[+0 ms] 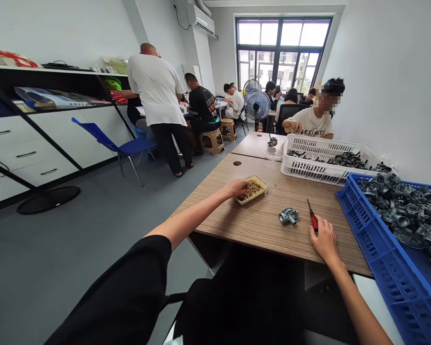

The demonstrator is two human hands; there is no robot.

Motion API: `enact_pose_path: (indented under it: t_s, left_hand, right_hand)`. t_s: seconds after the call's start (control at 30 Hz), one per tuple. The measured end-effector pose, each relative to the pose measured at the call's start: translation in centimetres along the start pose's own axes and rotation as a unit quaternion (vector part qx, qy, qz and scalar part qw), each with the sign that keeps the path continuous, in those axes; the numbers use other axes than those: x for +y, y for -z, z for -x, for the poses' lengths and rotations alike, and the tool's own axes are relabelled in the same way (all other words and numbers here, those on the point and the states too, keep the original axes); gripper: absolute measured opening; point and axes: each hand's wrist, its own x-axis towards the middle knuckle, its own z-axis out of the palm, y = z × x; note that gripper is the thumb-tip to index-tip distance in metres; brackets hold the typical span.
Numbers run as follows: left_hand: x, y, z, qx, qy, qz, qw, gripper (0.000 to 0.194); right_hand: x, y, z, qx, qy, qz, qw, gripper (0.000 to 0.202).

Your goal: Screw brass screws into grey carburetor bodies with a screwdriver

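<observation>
My left hand (238, 187) is over the left side of a small cream tray (263, 190) filled with brass-coloured screws (251, 190). Its fingers are bent together at the screws, and whatever they pinch is too small to see. On the right, my right hand (323, 235) rests on the wooden table with its fingers round the red handle of a screwdriver (313, 221), whose dark shaft points away from me. Between the two hands a grey metal carburetor-like part (289, 216) lies on the tabletop.
A blue crate (368, 235) heaped with metal parts (402, 206) stands at the right edge. Behind it is a white basket (311, 174) of darker parts. Across the table sits a person (314, 120). A blue chair (129, 143) and a standing person (158, 91) are at the left.
</observation>
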Motion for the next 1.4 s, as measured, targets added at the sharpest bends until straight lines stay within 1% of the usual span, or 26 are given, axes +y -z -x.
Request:
enact_pose_path:
  t_s: [0.2, 0.37, 0.53, 0.73, 0.97, 1.13, 1.4]
  left_hand:
    - [-0.6, 0.4, 0.0, 0.009, 0.015, 0.002, 1.0, 0.017]
    - [-0.4, 0.3, -0.4, 0.015, 0.022, 0.001, 1.0, 0.019]
    - [0.5, -0.2, -2.0, 0.023, 0.034, -0.005, 0.999, 0.02]
    - [1.0, -0.9, -4.2, 0.02, 0.058, -0.012, 0.998, 0.027]
    - [1.1, -1.7, -5.9, 0.007, 0.065, -0.016, 0.998, 0.023]
    - [1.1, -1.9, -6.3, 0.01, 0.068, -0.011, 0.998, 0.023]
    - [0.9, -2.0, -6.5, 0.012, 0.075, 0.001, 0.997, 0.019]
  right_hand:
    - [0.0, -0.1, 0.0, 0.002, -0.001, -0.005, 1.0, 0.045]
    - [0.1, -0.1, 0.0, 0.005, 0.004, -0.008, 1.0, 0.045]
    - [0.1, -0.2, 0.0, 0.01, 0.011, -0.01, 1.0, 0.045]
    - [-0.1, -0.2, 0.0, 0.013, 0.012, -0.003, 1.0, 0.045]
    - [-0.2, -0.1, -0.1, 0.009, 0.008, -0.006, 1.0, 0.045]
    - [-0.1, -0.1, -0.2, 0.007, 0.012, -0.011, 1.0, 0.045]
    - [-0.2, 0.1, -0.2, 0.003, 0.014, -0.009, 1.0, 0.045]
